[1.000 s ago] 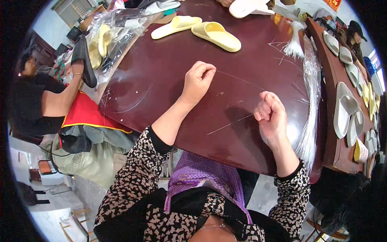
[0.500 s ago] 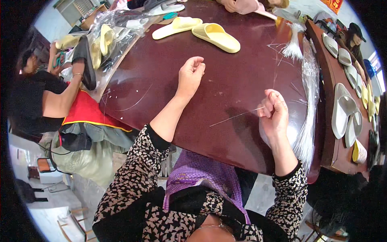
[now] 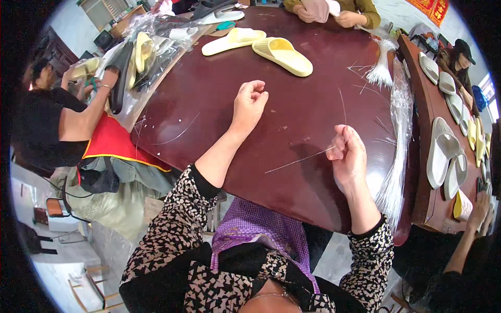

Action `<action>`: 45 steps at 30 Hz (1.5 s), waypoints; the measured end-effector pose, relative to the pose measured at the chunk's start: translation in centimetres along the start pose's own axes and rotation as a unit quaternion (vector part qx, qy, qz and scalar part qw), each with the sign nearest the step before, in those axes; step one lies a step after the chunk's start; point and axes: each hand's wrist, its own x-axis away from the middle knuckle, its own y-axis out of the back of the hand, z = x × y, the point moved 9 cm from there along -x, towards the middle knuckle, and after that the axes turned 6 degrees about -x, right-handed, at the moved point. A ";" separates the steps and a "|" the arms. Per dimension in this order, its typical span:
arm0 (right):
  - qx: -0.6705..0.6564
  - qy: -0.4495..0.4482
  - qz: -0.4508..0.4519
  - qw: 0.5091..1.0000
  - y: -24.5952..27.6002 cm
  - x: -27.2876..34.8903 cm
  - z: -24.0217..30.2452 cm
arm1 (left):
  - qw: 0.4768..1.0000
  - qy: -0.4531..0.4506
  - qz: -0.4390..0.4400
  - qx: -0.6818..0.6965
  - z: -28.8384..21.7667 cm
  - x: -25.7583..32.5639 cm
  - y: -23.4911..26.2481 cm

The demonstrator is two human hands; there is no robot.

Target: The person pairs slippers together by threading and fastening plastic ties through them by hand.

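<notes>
My right hand (image 3: 348, 156) is closed round a thin pale plastic strand (image 3: 297, 160). One length of strand sticks out low to the left, and another rises above the fingers. To its left, my left hand (image 3: 249, 104) hovers over the table with curled fingers pressed together. Whatever those fingers hold, if anything, is too small to make out. Beyond my hands lies a pair of pale yellow slide slippers, a left-hand slipper (image 3: 233, 41) and a right-hand slipper (image 3: 282, 56), touching or nearly so. Neither hand touches them.
Bundled white strands (image 3: 380, 73) and a longer wrapped bundle (image 3: 400, 151) lie at the right of the dark red table (image 3: 292, 120). Grey slippers (image 3: 443, 151) line a side table. Co-workers sit left, far and right; one at left holds scissors (image 3: 93, 84) beside slippers and plastic bags.
My right hand has shifted slightly down and left with the strand. The left has barely moved. The far co-worker's hands show more fully, and another person's hands appear at the right.
</notes>
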 end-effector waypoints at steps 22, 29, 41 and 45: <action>0.012 -0.059 0.007 0.998 0.4 0.1 -1.5 | 1.000 -0.004 0.027 -0.014 0.6 0.3 -0.6; 0.015 -0.073 0.001 0.997 0.7 0.7 -1.6 | 1.000 -0.013 0.021 -0.003 -0.6 0.7 -1.0; 0.043 -0.059 -0.025 0.997 0.1 0.8 -1.6 | 0.999 -0.019 0.006 -0.038 -1.0 0.6 -0.4; 0.075 -0.080 0.026 0.994 -0.8 0.8 -2.2 | 0.998 -0.049 0.009 -0.040 -2.1 1.2 -0.3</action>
